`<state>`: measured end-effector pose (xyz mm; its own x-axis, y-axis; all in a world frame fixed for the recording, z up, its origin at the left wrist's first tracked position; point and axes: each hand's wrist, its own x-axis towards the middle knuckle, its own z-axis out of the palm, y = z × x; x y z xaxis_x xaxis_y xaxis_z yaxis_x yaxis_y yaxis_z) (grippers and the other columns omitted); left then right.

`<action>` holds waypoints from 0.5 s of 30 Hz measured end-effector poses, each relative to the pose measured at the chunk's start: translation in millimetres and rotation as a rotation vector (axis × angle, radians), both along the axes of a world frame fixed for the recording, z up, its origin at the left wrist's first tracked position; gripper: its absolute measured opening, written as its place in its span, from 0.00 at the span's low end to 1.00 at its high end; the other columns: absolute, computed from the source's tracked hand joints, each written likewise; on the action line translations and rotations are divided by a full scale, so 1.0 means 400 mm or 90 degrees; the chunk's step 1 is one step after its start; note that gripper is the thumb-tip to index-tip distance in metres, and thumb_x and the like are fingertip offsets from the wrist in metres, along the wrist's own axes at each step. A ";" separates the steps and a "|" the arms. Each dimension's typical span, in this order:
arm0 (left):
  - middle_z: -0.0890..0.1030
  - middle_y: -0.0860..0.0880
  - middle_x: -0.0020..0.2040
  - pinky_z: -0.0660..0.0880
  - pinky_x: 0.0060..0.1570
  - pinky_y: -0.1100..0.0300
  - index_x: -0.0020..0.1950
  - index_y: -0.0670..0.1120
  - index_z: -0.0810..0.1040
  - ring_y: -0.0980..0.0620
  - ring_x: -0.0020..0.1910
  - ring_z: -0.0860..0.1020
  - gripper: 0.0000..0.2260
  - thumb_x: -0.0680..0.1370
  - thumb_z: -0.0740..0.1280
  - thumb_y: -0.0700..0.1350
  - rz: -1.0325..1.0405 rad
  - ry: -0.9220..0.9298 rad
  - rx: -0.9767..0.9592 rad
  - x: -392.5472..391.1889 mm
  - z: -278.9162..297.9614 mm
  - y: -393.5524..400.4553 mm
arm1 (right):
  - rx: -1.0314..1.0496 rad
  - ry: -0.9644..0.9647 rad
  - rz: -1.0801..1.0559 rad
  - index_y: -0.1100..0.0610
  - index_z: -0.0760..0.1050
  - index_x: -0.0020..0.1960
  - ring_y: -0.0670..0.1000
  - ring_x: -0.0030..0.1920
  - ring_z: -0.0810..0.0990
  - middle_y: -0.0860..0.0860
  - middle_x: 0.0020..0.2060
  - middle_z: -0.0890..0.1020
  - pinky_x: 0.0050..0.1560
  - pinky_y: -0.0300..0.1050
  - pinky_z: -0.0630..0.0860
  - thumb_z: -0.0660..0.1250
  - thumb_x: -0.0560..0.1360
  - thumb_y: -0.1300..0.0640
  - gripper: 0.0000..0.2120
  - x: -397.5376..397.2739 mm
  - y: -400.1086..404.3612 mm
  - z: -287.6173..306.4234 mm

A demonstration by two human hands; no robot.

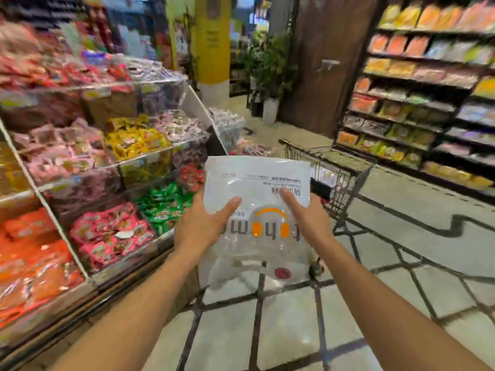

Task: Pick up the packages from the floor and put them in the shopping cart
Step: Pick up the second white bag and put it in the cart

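Down the left side of the aisle runs a big candy display (88, 167) with clear bins full of small wrapped sweets in red, pink, yellow, green and orange. Across the aisle on the right stands a tall dark shelf unit (428, 97) with many rows of snack bags, all blurry. Between them lies the tiled floor (289, 330), pale with dark lines. Far back is one yellow pillar (213, 38), and beside it one green plant in a white pot (269, 76).

One metal shopping cart (337, 170) waits on the floor just past the hands, a little to the right. What lies inside it is too blurry to tell.

Two bare arms reach forward from the bottom of the view. They hold up one package (257, 207), a white and see-through plastic bag with an orange headphone picture and printed words that look upside down. It is in the air in front of the person, near the cart but not in it.

The left hand (206, 223) grips the left edge of the bag, thumb lying on the front. The right hand (308, 218) grips the right edge the same way, thumb pressed on the front. The other fingers are hidden behind the bag.
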<state>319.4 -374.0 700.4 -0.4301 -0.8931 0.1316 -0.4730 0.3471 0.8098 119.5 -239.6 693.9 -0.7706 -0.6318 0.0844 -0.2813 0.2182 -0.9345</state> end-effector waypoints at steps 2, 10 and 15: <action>0.86 0.49 0.58 0.77 0.53 0.49 0.68 0.56 0.78 0.41 0.57 0.83 0.43 0.64 0.59 0.82 -0.020 0.008 -0.034 -0.096 0.047 0.036 | -0.026 -0.008 -0.058 0.49 0.79 0.69 0.51 0.58 0.85 0.48 0.59 0.86 0.58 0.51 0.80 0.70 0.74 0.30 0.32 -0.071 0.066 0.044; 0.85 0.53 0.52 0.78 0.49 0.50 0.66 0.54 0.79 0.47 0.50 0.83 0.42 0.65 0.60 0.83 -0.183 0.010 -0.058 -0.520 0.134 0.194 | -0.028 0.006 -0.195 0.49 0.79 0.69 0.53 0.57 0.85 0.49 0.57 0.86 0.56 0.51 0.81 0.67 0.72 0.25 0.36 -0.405 0.315 0.121; 0.86 0.52 0.51 0.82 0.54 0.43 0.62 0.54 0.81 0.47 0.49 0.84 0.41 0.64 0.62 0.83 -0.240 0.046 -0.018 -0.788 0.155 0.276 | -0.054 0.014 -0.242 0.47 0.81 0.61 0.42 0.45 0.84 0.42 0.46 0.86 0.32 0.32 0.75 0.69 0.73 0.27 0.28 -0.646 0.415 0.151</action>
